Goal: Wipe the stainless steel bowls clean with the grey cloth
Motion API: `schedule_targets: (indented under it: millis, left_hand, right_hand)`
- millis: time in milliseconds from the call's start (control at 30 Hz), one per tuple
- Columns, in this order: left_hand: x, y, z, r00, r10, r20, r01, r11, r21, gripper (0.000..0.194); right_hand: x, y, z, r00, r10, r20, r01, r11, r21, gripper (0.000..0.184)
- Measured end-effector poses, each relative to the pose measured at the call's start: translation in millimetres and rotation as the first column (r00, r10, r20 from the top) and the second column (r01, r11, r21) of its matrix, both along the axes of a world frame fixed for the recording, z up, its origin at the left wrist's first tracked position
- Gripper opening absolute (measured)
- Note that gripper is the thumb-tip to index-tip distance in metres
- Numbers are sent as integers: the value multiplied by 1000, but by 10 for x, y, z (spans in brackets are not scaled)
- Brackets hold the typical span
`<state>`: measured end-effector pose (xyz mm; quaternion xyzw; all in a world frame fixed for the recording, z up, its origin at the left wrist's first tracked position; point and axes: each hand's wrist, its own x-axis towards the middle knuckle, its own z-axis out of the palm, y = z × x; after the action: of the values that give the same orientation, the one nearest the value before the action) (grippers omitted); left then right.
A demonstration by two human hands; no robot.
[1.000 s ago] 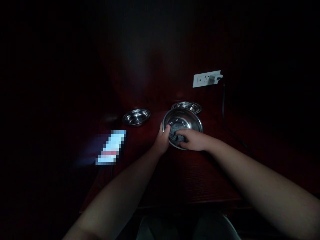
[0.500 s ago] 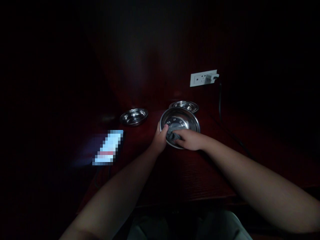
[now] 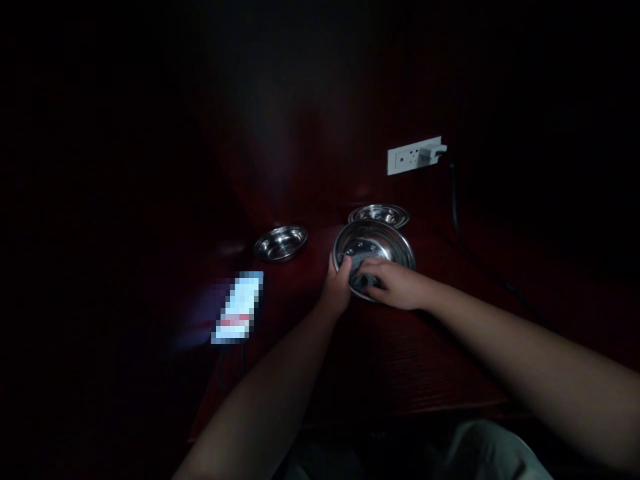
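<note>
Fingers of the left hand [image 3: 340, 290] pinch the side of the shiny bowl [image 3: 393, 243], likely so it can't slip. Fingers of the right hand [image 3: 395, 283] pinch a gray cloth [image 3: 359, 258] inside the bowl, close to the left fingers.

A dark red tabletop [image 3: 400, 373] with a faint sheen stands before what is probably a wall [image 3: 300, 140] of similar red. A white socket panel [image 3: 406, 159] there holds a plug [image 3: 432, 153], a dark cable [image 3: 454, 200] trailing down beside it; deep shadow covers both sides.
</note>
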<state>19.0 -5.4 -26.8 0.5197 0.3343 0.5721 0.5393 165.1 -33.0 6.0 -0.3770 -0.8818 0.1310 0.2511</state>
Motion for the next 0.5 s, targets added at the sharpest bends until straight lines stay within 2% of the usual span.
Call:
schedule_targets:
  millis: [133, 267, 367, 500]
  left_hand:
    - [6, -23, -2, 1000, 8, -2, -8, 1000, 3, 43]
    - [4, -65, 21, 999, 38, -8, -38, 999, 19, 43]
    - [3, -86, 52, 999, 54, 0, -54, 998, 8, 52]
    - [-1, -89, 95, 1000, 15, -15, -17, 991, -134, 66]
  right_hand:
    - [4, -11, 19, 997, 52, -65, -54, 998, -28, 25]
    - [35, -1, 55, 976, 152, -159, -178, 970, -163, 25]
    - [68, 29, 46, 950, 196, -244, -257, 933, -253, 31]
    - [84, 81, -11, 923, 83, -375, -214, 922, -323, 47]
